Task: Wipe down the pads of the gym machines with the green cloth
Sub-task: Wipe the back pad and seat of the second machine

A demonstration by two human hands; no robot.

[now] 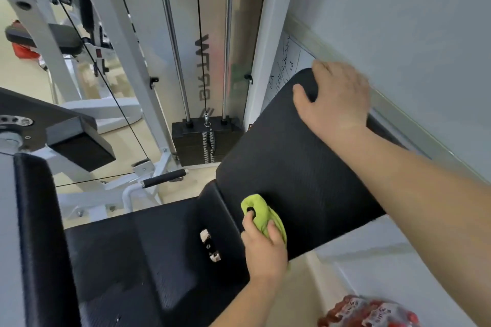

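Note:
A black back pad (292, 162) of a gym machine slopes up toward the wall, with a black seat pad (138, 255) below it. My left hand (264, 249) is closed around the green cloth (261, 214) and presses it against the lower left edge of the back pad. My right hand (336, 95) lies over the top corner of the back pad, fingers curled around its upper edge.
A weight stack (204, 141) with chrome guide rods and a cable stands behind the pad. White machine frames and another black pad (34, 233) fill the left. A grey wall (411, 34) runs close on the right. A pack of red-capped bottles (372, 312) lies on the floor at lower right.

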